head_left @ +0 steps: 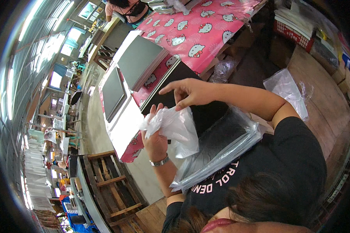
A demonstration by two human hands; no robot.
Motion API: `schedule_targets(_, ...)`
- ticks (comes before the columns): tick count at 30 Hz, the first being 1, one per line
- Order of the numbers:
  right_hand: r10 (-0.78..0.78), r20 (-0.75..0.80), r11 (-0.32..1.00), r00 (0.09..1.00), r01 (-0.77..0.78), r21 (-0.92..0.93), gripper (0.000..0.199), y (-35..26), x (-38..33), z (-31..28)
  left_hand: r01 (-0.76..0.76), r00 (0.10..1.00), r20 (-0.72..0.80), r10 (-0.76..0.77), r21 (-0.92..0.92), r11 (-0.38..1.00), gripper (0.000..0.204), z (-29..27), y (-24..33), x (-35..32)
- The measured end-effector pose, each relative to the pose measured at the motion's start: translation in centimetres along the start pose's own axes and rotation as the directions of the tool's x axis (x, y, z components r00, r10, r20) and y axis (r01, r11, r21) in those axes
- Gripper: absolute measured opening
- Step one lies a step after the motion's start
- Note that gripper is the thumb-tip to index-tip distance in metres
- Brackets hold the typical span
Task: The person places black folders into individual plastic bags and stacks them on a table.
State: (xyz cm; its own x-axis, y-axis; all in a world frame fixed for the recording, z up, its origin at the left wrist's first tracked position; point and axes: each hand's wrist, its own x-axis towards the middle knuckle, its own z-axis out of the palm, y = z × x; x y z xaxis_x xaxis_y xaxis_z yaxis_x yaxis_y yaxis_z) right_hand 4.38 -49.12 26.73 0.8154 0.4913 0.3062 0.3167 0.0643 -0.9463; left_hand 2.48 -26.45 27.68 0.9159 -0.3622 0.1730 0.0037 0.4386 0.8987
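Where the left hand (155, 144) touches — filmy plastic (182, 130) crumples.

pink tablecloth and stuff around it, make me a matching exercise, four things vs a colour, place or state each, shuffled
Things:
1. thin white plastic
2. tablecloth
3. wristwatch
4. lattice-sided basket

Descriptions:
a. red
b. silver-coloured
c. crumpled, against the left hand
d. pink with printed cat faces

Pairs: 1-c, 2-d, 3-b, 4-a
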Motion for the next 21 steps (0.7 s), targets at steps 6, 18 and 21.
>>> schedule_targets(6,-0.286,-0.013,0.939,0.958,0.278,-0.202,0.026,-0.3,1.8,2.0,-0.054,0.996,-0.066,0.057,0.052,0.997,0.031,-3.0,-1.3,1.1)
schedule_targets(18,-0.095,-0.311,0.965,0.946,0.164,0.206,0.015,0.7,3.3,0.1,-0.093,0.971,-0.218,0.101,0.044,0.995,0.040,0.2,-1.5,2.6)
schedule_targets(21,-0.189,-0.305,0.979,0.933,0.204,0.017,0.017,0.7,3.0,0.4,-0.082,0.982,-0.168,0.090,0.053,0.995,0.037,1.1,-0.9,2.8)
